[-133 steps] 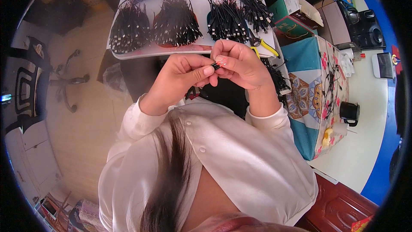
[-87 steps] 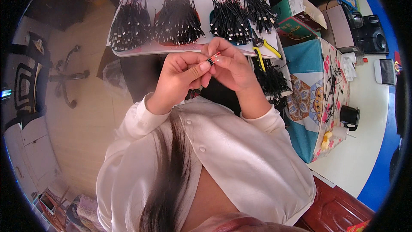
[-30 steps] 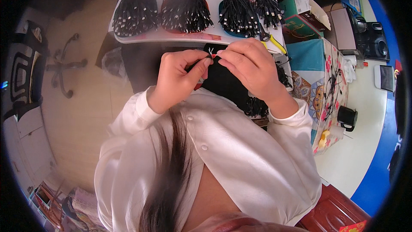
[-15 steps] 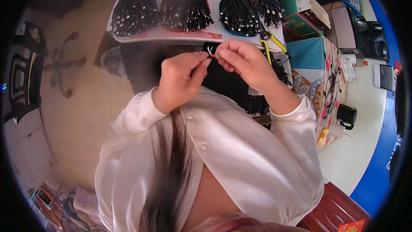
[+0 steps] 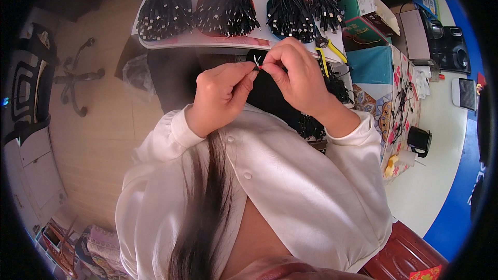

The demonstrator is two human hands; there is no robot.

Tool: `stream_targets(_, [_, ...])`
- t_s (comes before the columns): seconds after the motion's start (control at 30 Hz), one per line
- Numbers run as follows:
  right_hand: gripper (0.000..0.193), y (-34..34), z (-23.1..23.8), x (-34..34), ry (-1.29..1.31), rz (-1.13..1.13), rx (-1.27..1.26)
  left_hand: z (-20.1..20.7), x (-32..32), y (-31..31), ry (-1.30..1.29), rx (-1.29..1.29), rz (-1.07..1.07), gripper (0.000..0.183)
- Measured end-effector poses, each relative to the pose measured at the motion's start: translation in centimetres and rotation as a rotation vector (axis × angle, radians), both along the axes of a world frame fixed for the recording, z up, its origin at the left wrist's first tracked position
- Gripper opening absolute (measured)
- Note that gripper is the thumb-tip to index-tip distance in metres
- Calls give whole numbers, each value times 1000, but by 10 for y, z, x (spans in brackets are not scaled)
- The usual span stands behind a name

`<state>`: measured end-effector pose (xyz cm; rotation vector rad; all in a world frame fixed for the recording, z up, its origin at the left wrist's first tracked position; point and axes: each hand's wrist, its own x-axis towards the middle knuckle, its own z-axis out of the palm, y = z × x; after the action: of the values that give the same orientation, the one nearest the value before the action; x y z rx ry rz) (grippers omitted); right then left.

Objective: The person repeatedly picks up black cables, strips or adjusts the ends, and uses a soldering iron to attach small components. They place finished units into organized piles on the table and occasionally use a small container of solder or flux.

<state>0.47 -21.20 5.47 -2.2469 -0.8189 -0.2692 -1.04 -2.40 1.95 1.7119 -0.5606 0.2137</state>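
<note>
In front of my chest, my left hand (image 5: 220, 92) pinches the end of a thin black cable between thumb and forefinger. White wire strands (image 5: 257, 60) fan up out of that end, and a short red wire (image 5: 260, 67) runs toward the right. The thumb and forefinger of my right hand (image 5: 301, 78) are closed at the red wire, nearly touching the left fingertips. Most of the cable is hidden by the left hand. Beyond the hands, on a white table (image 5: 218, 42), lie several bundles of black cables (image 5: 228, 8) with pale metal plugs.
Yellow-handled cutters (image 5: 334, 51) lie at the table's right edge. Farther right are a green box (image 5: 358, 13), a flowered cloth (image 5: 397, 72) with loose cables and a black mug (image 5: 418, 139). A swivel chair base (image 5: 80, 77) stands on the floor at left.
My right hand has drawn closer to the left one, its fingers more bent and the wrist raised. Less of the red wire shows between them. My left hand has barely moved.
</note>
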Motion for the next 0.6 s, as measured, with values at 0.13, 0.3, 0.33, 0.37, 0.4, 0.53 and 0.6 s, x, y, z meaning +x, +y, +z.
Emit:
stream_targets(0.13, [16, -4, 6, -3, 361, 33, 210, -2, 0, 9, 304, -174, -206, 11])
stream_targets(0.3, [18, -4, 13, 1, 197, 108, 187, -7, 8, 17, 746, -665, -508, 15])
stream_targets(0.33, [17, -1, 12, 1, 139, 136, 194, -8, 9, 16, 739, -698, -540, 16])
stream_targets(0.37, [16, 1, 11, 3, 97, 172, 187, -9, 9, 16, 760, -708, -566, 15])
stream_targets(0.4, [15, 3, 9, 4, 63, 205, 175, -9, 9, 16, 781, -720, -591, 14])
stream_targets(0.53, [12, 2, 5, 4, 26, 173, 151, -10, 5, 12, 796, -745, -524, 11])
stream_targets(0.6, [12, 0, 3, 2, 34, 167, 156, -10, 3, 10, 777, -748, -488, 11])
